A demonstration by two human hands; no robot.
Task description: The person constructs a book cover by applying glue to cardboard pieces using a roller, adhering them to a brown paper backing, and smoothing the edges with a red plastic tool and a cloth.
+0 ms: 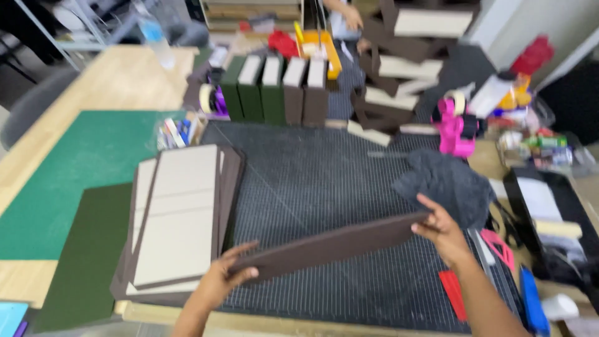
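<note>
Left hand (226,276) and right hand (442,229) each clamped on an end of a long dark-brown flat board panel (327,246), near edge of black gridded cutting mat (324,175).

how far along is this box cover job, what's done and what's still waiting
Looks done: a row of green and brown upright cases at the back of the mat, plus a heap of brown ones beside it. In hand: one flat brown board, held at its ends by the left hand and right hand over the grid mat. Probably left: the stack of flat brown-edged boards at left.
</note>
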